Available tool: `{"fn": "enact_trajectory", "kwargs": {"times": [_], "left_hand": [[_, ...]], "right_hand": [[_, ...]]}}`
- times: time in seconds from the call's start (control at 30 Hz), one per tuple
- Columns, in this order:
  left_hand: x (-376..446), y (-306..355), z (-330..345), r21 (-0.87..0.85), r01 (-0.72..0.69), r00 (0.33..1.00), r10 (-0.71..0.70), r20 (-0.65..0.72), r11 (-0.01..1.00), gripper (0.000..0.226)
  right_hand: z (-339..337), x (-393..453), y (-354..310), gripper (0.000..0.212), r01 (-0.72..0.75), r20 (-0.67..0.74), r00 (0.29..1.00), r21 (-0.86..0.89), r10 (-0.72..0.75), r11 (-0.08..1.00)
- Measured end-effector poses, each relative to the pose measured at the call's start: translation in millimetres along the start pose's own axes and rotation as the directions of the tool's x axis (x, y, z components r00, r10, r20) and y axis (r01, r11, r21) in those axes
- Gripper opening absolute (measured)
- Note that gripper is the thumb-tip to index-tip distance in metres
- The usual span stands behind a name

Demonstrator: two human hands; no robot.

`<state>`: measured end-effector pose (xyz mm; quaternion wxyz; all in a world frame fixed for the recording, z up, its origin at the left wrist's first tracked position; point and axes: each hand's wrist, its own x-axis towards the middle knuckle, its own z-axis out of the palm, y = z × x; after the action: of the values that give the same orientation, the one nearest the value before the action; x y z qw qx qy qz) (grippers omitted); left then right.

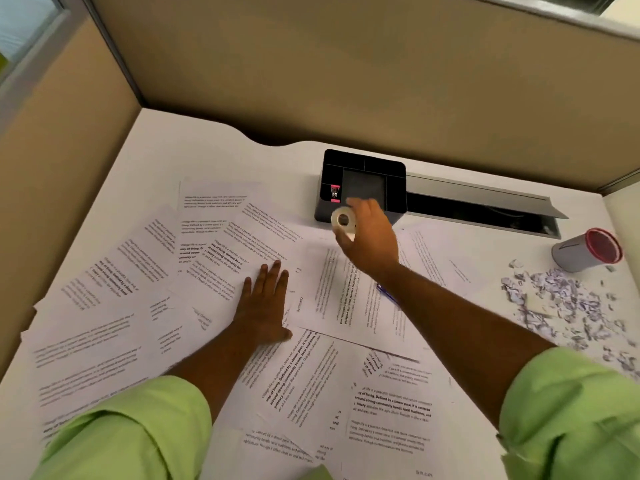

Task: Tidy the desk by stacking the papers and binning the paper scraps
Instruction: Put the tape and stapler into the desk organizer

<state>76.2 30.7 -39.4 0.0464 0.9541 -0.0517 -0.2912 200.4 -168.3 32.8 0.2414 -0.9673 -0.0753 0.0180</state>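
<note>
The right hand (369,237) pinches a clear roll of tape (343,220) just in front of the black desk organiser (363,185). The left hand (265,303) presses flat on the scattered printed white papers (311,375). The shredded paper scraps (561,306) lie far right, nearer the right hand.

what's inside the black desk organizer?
In the black desk organizer, the left compartment holds a pink binder clip. The back compartments look dark; contents unclear. The right hand, holding a tape roll, covers its front edge.
</note>
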Motion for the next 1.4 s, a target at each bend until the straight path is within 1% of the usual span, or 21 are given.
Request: {"fn": "enact_trajectory", "kwargs": {"times": [0.1,0.17,0.27,0.33,0.5,0.67,0.8,0.9,1.0,1.07,1.13,1.2,1.23,1.3,1.4], "left_hand": [[6.7,4.7,0.2,-0.006,-0.016,1.0,0.016,0.01,1.0,0.133],[8.8,4.6,1.2,-0.02,-0.009,0.999,0.009,0.031,1.0,0.134],[8.6,3.6,0.8,-0.033,-0.012,0.999,0.013,0.033,0.999,0.134],[8.2,4.0,0.4,-0.033,-0.009,1.0,0.01,0.025,0.999,0.133],[9.1,9.7,0.5,-0.013,0.025,0.999,-0.025,0.042,1.0,0.133],[13.7,18.0,1.2,0.015,0.064,0.995,-0.065,0.069,0.998,0.135],[13.8,14.1,2.1,-0.004,0.051,0.996,-0.051,0.067,0.999,0.134],[12.2,12.3,2.1,-0.012,0.039,0.998,-0.038,0.058,0.999,0.134],[10.7,12.6,-0.3,0.001,0.04,0.998,-0.04,0.053,0.999,0.134],[9.0,14.4,-1.9,0.005,0.048,0.997,-0.048,0.061,0.999,0.134],[6.8,17.3,-2.9,0.011,0.067,0.995,-0.067,0.067,0.998,0.133],[5.7,22.5,-3.0,0.023,0.073,0.995,-0.074,0.061,0.997,0.132],[5.4,25.1,-2.7,0.024,0.068,0.996,-0.069,0.057,0.997,0.131],[4.9,29.1,-2.5,0.015,0.043,0.998,-0.043,0.04,0.999,0.13],[5.8,35.0,-1.7,-0.014,0.006,1.0,-0.006,0.018,1.0,0.132]], "right_hand": [[-19.6,27.6,4.3,0.06,0.003,-0.091,0.996,-0.028,-0.006,1.0],[-27.5,44.2,7.2,0.058,-0.022,-0.096,0.995,-0.068,0.015,0.997],[-32.2,62.2,10.9,0.059,-0.073,-0.045,0.997,-0.108,0.069,0.991],[-31.2,70.1,14.1,0.059,-0.092,0.0,0.996,-0.104,0.092,0.99],[-25.0,80.5,14.8,0.062,-0.096,0.043,0.994,-0.098,0.1,0.991],[-22.0,79.3,16.3,0.062,-0.075,0.068,0.994,-0.099,0.082,0.992],[-23.5,69.0,27.2,0.062,-0.06,0.085,0.994,-0.056,0.065,0.997],[-26.1,48.8,36.6,0.06,-0.075,0.027,0.997,-0.023,0.075,0.997],[-27.0,18.7,54.7,0.054,-0.073,-0.022,0.997,-0.067,0.071,0.995],[-26.1,-2.4,73.4,0.049,-0.11,0.025,0.993,-0.105,0.113,0.988],[-24.0,-22.5,92.3,0.045,-0.184,0.145,0.968,-0.155,0.207,0.971],[-22.1,-43.1,110.7,0.05,-0.247,0.257,0.918,-0.225,0.302,0.942],[-20.4,-53.5,119.9,0.055,-0.257,0.295,0.898,-0.25,0.326,0.934],[-15.4,-71.5,134.9,0.06,-0.254,0.325,0.886,-0.255,0.33,0.933],[-7.5,-88.4,145.6,0.058,-0.284,0.304,0.889,-0.221,0.343,0.933]]}}
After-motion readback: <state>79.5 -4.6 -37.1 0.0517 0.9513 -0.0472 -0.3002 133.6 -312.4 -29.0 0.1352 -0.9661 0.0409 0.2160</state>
